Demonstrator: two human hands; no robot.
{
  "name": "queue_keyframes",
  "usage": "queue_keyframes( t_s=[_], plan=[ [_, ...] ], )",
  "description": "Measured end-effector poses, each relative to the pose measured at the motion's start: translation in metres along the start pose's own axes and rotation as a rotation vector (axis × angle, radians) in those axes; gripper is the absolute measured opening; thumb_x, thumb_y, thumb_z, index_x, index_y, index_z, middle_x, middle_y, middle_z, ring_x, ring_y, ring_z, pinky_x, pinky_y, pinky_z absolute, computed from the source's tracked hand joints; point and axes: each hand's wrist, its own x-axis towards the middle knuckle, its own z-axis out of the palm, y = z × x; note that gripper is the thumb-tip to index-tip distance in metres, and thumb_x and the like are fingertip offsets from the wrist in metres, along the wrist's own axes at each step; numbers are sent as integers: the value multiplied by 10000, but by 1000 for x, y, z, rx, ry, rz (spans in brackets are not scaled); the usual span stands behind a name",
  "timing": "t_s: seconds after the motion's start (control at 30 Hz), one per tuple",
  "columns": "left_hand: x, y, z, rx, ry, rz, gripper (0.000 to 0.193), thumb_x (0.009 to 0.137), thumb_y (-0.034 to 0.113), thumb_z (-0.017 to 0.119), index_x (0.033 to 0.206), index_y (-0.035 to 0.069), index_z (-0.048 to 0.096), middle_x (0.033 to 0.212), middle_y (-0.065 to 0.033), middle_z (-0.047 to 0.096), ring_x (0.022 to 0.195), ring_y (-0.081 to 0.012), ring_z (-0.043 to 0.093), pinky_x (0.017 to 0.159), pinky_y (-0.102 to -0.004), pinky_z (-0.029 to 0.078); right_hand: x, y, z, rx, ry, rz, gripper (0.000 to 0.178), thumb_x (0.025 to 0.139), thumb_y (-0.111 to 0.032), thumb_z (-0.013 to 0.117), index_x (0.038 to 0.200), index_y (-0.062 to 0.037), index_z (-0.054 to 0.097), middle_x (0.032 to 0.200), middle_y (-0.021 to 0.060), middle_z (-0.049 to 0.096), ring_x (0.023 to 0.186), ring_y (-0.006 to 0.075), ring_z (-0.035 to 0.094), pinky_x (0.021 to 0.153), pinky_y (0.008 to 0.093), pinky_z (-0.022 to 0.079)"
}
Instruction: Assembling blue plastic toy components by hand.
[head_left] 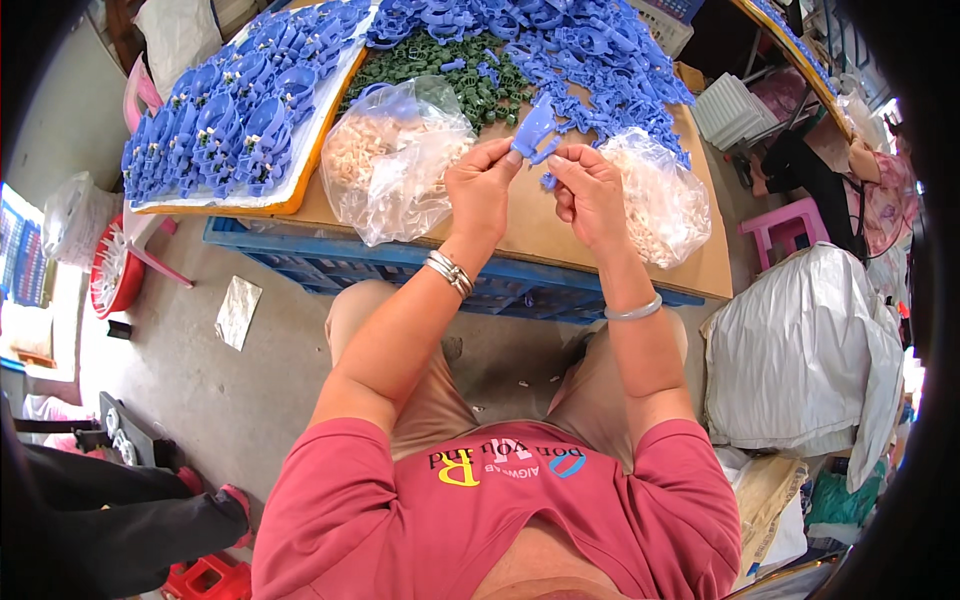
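My left hand [482,185] pinches a blue plastic part [537,125], flat and curved with prongs at its lower end, above the near side of the cardboard-topped table. Close against those prongs, my right hand [592,192] has thumb and forefinger pressed together. Whatever sits between its fingertips is too small to make out. A little blue piece [548,181] shows just beside the right fingers. Clear bags of small cream-coloured pieces flank my hands: one bag [390,165] on the left, the other [665,200] on the right.
Beyond my hands lie heaps of blue parts [610,60] and dark green parts [430,68]. An orange-edged tray [318,165] at left carries rows of blue assemblies. A blue crate [400,275] supports the tabletop. Right stand a pink stool [785,228] and a large white sack [800,350]. Other people sit or stand nearby.
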Motion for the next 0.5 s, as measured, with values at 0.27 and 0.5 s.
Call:
queue_keyframes(
  t_s=[0.27, 0.5],
  plan=[
    [-2, 1, 0, 278, -100, 208, 171, 739, -46, 586, 905, -43, 624, 839, -65, 609, 716, -94, 537, 638, -200, 432, 2, 7, -3, -110, -35, -126, 108, 773, -106, 622, 778, -6, 583, 593, 2, 529, 422, 19, 407, 341, 150, 297],
    [-3, 3, 0, 84, -117, -166, 150, 778, -6, 560, 903, -84, 594, 797, -109, 600, 689, -145, 568, 620, -253, 475, 5, 4, -8, -162, -76, -162, 96, 777, -100, 614, 783, -8, 587, 594, -2, 522, 417, 31, 411, 346, 162, 309]
  ],
)
